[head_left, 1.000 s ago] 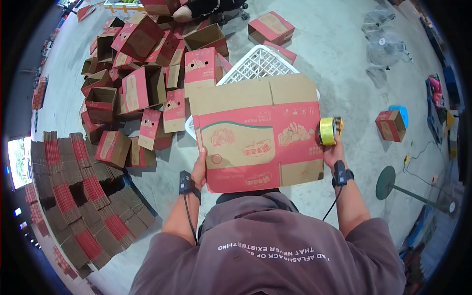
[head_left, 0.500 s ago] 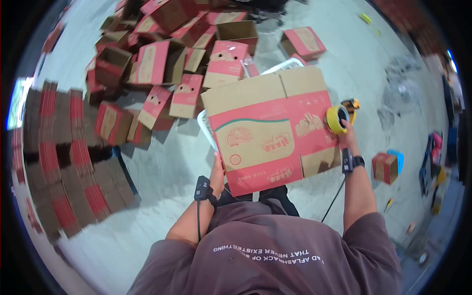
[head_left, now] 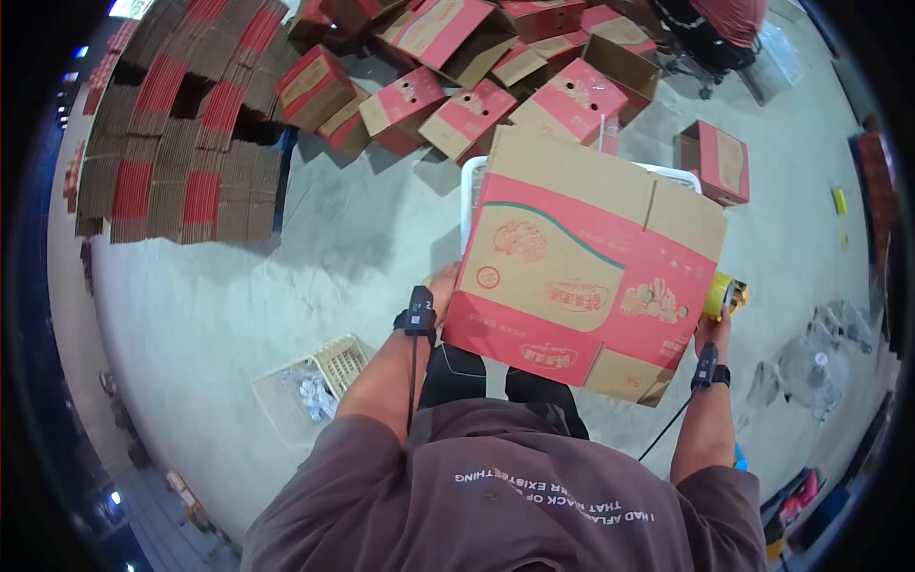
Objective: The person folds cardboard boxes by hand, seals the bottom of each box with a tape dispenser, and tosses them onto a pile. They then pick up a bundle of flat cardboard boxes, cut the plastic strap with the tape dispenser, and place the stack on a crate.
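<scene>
A flattened red-and-brown cardboard box (head_left: 562,267) lies tilted in front of my body, with printed drawings and lettering on its face. My left hand (head_left: 444,288) grips its left edge, the fingers partly hidden behind the board. At the right edge, my right hand (head_left: 715,328) is closed around a tape dispenser (head_left: 738,296) carrying a roll of yellow tape (head_left: 717,294), which overlaps the box's edge in this view. Behind the box, the white rim of a frame or table (head_left: 468,195) shows.
Opened cartons (head_left: 572,95) are heaped on the floor ahead. Stacked flat cardboard (head_left: 181,143) stands at the left. A cream basket (head_left: 340,364) sits on the floor to my left, a fan (head_left: 810,367) to my right. Part of another person (head_left: 729,19) shows at the top right.
My view has swung left, bringing the basket into sight. The flattened box is still in my left hand and has tipped clockwise, its right side lower; the tape dispenser stays in my right hand.
</scene>
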`<state>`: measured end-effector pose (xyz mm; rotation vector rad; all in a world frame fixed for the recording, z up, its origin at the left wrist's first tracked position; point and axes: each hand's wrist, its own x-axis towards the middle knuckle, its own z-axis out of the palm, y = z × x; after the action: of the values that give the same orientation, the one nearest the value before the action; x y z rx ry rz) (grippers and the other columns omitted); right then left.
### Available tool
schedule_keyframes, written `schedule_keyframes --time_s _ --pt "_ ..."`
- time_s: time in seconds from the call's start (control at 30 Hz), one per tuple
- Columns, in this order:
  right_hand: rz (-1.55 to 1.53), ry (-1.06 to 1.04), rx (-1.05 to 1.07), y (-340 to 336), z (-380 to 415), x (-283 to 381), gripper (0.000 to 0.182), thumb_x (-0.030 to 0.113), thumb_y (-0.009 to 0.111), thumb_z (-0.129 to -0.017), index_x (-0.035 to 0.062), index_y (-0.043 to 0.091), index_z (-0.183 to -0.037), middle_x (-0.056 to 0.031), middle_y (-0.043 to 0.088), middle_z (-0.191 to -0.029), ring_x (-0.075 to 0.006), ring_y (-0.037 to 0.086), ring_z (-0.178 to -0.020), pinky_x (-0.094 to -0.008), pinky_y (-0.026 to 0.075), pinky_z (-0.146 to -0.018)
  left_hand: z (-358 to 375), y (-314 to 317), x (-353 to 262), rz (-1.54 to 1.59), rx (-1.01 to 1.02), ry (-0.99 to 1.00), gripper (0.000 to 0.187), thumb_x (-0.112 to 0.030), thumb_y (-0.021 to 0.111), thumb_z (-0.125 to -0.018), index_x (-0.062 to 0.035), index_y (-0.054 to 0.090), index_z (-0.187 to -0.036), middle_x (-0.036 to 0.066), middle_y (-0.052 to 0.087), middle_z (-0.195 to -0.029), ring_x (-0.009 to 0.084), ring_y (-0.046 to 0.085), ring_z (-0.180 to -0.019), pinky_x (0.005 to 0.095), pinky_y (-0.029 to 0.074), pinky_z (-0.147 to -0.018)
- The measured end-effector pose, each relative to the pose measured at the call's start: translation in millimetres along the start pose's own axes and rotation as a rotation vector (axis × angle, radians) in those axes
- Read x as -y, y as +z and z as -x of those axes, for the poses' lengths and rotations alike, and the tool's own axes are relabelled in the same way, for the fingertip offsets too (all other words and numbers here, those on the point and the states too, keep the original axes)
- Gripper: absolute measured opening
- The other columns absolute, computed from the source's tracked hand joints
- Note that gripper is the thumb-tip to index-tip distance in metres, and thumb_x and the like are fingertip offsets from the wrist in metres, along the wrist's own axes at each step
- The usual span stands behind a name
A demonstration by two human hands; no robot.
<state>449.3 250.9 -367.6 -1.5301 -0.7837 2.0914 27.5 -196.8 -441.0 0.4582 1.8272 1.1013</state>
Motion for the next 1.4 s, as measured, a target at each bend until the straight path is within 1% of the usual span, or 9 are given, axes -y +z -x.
schedule_keyframes --time_s 0.03,0.13,0.27,0.43,0.6,0.97,1.03,1.23,1.4 --pt "0.045 0.005 0.002 5 2 2 0.058 0.055 0.044 -0.089 0.0156 0.046 -0.132 -0.0029 0.052 -0.133 -0.0221 0.044 -0.125 -0.0443 0.027 -0.103 12 7 -36 0.502 -0.045 -0.226 0.048 -0.035 0.046 -0.097 -0.0007 0.046 -0.131 0.011 0.06 -0.117 0.0176 0.059 -0.1 0.0317 0.05 -0.082" --pt "0.104 0.098 -0.064 22 19 13 0.056 0.054 0.04 -0.091 0.0161 0.046 -0.132 -0.0033 0.051 -0.134 -0.0219 0.044 -0.124 -0.0435 0.03 -0.101 22 12 -62 0.539 -0.139 -0.376 0.052 -0.04 0.038 -0.099 0.0012 0.048 -0.13 0.014 0.059 -0.121 0.021 0.056 -0.11 0.0296 0.041 -0.095" --pt "0.214 0.083 -0.087 37 26 15 0.059 0.057 0.033 -0.092 0.0165 0.043 -0.135 -0.0043 0.05 -0.135 -0.023 0.043 -0.125 -0.0438 0.03 -0.101 45 4 -80 0.505 -0.164 -0.48 0.057 -0.051 0.043 -0.095 -0.0034 0.052 -0.125 0.008 0.059 -0.11 0.0173 0.054 -0.094 0.0291 0.042 -0.085" --pt "0.302 0.07 -0.053 64 37 -14 0.061 0.058 0.035 -0.091 0.0164 0.042 -0.135 -0.0048 0.05 -0.134 -0.0231 0.044 -0.124 -0.0447 0.032 -0.099 76 -48 -47 0.562 -0.163 -0.445 0.065 -0.051 0.039 -0.096 -0.004 0.035 -0.14 0.015 0.051 -0.131 0.0223 0.056 -0.108 0.0343 0.043 -0.093" --pt "0.267 0.079 0.065 138 55 -79 0.062 0.059 0.043 -0.088 0.016 0.045 -0.132 -0.0044 0.053 -0.13 -0.0227 0.046 -0.12 -0.048 0.031 -0.098 98 -137 -4 0.671 -0.309 -0.421 0.063 -0.056 0.043 -0.093 -0.0064 0.048 -0.132 0.012 0.056 -0.121 0.0211 0.057 -0.095 0.0325 0.044 -0.086" --pt "0.295 0.129 0.234 439 103 -202 0.031 0.034 0.053 -0.088 0.0152 0.055 -0.112 0.0006 0.059 -0.108 -0.0149 0.051 -0.105 -0.0369 0.035 -0.091 157 -391 46 0.954 -0.389 -0.208 0.058 -0.046 0.04 -0.098 -0.002 0.044 -0.134 0.012 0.056 -0.126 0.0235 0.056 -0.111 0.0352 0.046 -0.093" --pt "0.303 0.123 0.238 479 103 -208 0.03 0.032 0.055 -0.088 0.0137 0.055 -0.111 -0.0006 0.06 -0.107 -0.0157 0.052 -0.104 -0.0375 0.036 -0.091 175 -415 35 0.646 -0.76 -0.216 0.058 -0.045 0.042 -0.098 -0.0001 0.043 -0.135 0.012 0.056 -0.125 0.0211 0.055 -0.111 0.0334 0.045 -0.094" --pt "0.133 0.065 0.357 545 168 -163 0.025 0.019 0.056 -0.087 0.0029 0.055 -0.106 -0.0127 0.062 -0.109 -0.0273 0.061 -0.103 -0.0421 0.049 -0.091 196 -438 15 0.092 -0.691 -0.105 0.06 -0.041 0.052 -0.093 0.0033 0.043 -0.134 0.018 0.055 -0.127 0.0246 0.05 -0.119 0.0319 0.037 -0.1" --pt "0.264 0.086 0.467 561 166 -154 0.029 0.02 0.055 -0.087 0.0023 0.055 -0.11 -0.0084 0.065 -0.104 -0.021 0.063 -0.096 -0.0369 0.05 -0.088 187 -429 -10 -0.053 -0.676 -0.061 0.058 -0.037 0.056 -0.093 0.0009 0.043 -0.134 0.012 0.06 -0.116 0.0204 0.056 -0.107 0.0326 0.044 -0.091"
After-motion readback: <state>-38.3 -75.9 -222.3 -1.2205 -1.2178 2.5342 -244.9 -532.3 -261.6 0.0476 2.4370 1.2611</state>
